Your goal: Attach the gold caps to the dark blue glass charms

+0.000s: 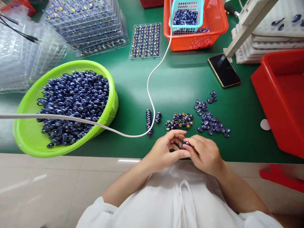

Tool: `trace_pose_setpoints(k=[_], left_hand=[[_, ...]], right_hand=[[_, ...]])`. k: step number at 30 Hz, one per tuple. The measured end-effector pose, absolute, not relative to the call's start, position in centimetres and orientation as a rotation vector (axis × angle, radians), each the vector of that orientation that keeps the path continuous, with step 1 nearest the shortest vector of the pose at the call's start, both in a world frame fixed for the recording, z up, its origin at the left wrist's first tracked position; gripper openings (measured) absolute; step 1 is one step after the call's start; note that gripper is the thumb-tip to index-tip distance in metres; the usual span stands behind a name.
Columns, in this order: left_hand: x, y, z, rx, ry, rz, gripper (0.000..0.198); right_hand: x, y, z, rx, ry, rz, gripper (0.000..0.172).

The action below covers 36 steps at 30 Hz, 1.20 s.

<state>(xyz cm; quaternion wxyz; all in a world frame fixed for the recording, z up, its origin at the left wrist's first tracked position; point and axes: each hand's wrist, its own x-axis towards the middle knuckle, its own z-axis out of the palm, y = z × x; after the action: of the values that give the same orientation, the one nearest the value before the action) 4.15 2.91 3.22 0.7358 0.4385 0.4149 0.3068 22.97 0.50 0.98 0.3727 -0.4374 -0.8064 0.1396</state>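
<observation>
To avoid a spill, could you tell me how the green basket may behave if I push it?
The green basket is heaped with dark pieces, so probably heavy. Its near rim seems to overhang the table edge, so it might tip.

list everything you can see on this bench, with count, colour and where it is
table: one, dark green, under everything
round basket: one, lime green, left, holds many dark blue pieces
clear trays: one stack, far left
filled tray: one, clear, beside the stack
orange basket: one, far centre
turquoise basket: one, inside the orange one
phone: one, black, right of centre
red bin: one, right edge
loose pieces: many, dark blue, beyond the hands
cable: one, white, across the table
left hand, right hand: near edge, together pinching a small dark piece
</observation>
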Motion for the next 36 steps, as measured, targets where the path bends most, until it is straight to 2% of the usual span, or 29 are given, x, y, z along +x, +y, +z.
trace_pose_setpoints(k=[9,19,21,25,28,32,36], left_hand=[[4.6,2.8,3.5,1.198,0.907,0.665,0.033],[3.7,2.6,3.2,1.088,0.932,0.653,0.038],[3.0,2.5,3.3,1.089,0.975,0.662,0.044],[0.1,2.4,4.4,1.14,1.063,0.687,0.052],[-3.7,2.4,5.5,1.279,1.272,0.794,0.043],[-8.8,3.4,6.6,1.421,1.719,1.093,0.037],[-10.6,5.3,7.8,1.487,1.999,1.468,0.041]], right_hand=[[22.4,0.2,0.6,-1.01,-2.073,0.26,0.011],[21.5,0.0,0.4,-1.061,-2.042,0.377,0.007],[20.9,0.2,0.6,-1.024,-2.039,0.476,0.014],[20.0,0.3,1.3,-0.948,-2.134,0.632,0.046],[20.4,0.4,1.7,-0.975,-2.109,0.714,0.059],[22.1,1.0,1.5,-1.166,-1.97,0.655,0.052],[23.4,1.7,0.9,-1.31,-1.888,0.484,0.036]])
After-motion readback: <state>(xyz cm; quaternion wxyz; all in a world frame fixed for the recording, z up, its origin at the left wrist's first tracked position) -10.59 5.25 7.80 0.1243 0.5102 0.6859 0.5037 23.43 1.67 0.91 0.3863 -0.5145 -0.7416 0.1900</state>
